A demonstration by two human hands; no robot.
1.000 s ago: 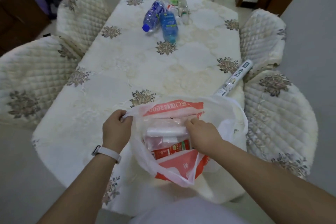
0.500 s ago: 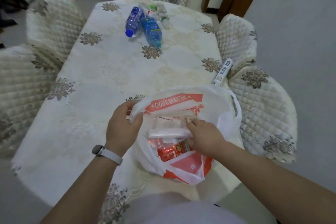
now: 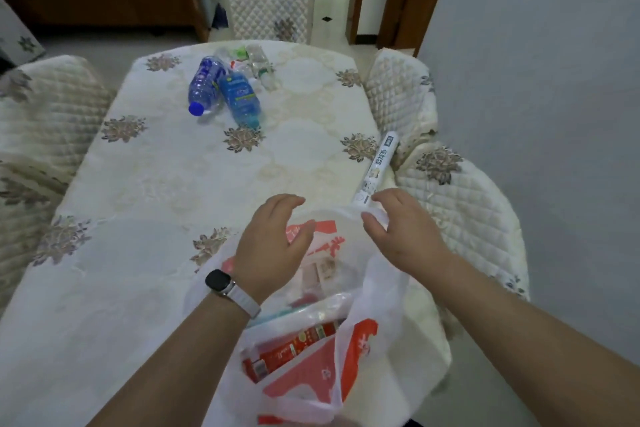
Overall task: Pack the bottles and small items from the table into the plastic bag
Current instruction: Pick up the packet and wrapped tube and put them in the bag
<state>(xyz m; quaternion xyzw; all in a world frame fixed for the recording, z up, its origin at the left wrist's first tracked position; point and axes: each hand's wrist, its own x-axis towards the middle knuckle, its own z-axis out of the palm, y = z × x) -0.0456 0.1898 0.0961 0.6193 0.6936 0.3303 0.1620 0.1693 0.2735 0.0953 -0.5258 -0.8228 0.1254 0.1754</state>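
— Where's the plastic bag point(image 3: 384, 291) sitting?
— It's slumping at the near edge of the tabletop point(image 3: 156, 184), mouth gaping up at me. I'm seeing a red packet point(image 3: 298, 347) lying inside it, with some clear wrapping above that.
— And the hands?
— The left hand point(image 3: 273, 246) is hovering right over the bag's mouth, fingers spread and only gently bent, gripping nothing. There's a watch point(image 3: 220, 282) riding on that wrist.
— The right one?
— The right hand point(image 3: 403, 234) is hanging at the bag's far rim, fingers loosely hooked. White plastic is bunching right by the thumb, and I'm not able to tell whether it's pinching that rim or just brushing it.
— What's lying outside the bag?
— Well beyond the bag, a dark blue bottle point(image 3: 204, 87) and a light blue bottle point(image 3: 240, 97) are lying on their sides, touching each other, with clear bottles point(image 3: 261, 66) lying just behind them. Closer, a long white roll point(image 3: 379, 163) is lying just past the bag's far rim, its near end beside the right hand's fingers.
— Anything around?
— Quilted chairs point(image 3: 460, 204) are crowding the tabletop to the bag's right and left.
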